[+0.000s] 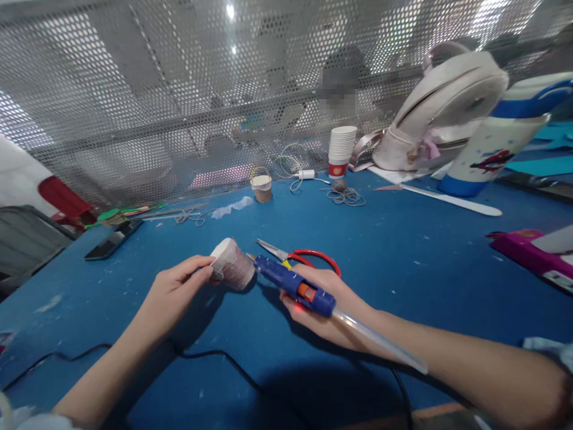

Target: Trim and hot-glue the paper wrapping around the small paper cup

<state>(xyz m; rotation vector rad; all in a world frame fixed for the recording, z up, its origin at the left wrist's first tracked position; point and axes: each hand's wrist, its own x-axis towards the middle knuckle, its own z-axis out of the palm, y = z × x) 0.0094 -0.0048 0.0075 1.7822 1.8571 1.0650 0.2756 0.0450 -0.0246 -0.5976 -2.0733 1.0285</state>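
My left hand (176,289) pinches the rim of a small paper cup (235,267), which is tilted on its side and wrapped partly in greyish-brown cord. Wrapped in my right hand (329,298) is a blue hot glue gun (290,283), a clear glue stick (380,340) jutting from its back end. The gun's nozzle is at the cup's wrapped side; whether it touches cannot be made out. Just beyond my right hand lie scissors (308,255) with red handles, their blades pointing left.
Behind are a small wrapped cup with a handle (262,189), stacked paper cups (342,152), a grey cord bundle (344,194) and a white plastic knife (452,200). A phone (114,239) lies left; a bottle (492,143) and bag (441,113) stand right. A black cable (215,353) crosses the front.
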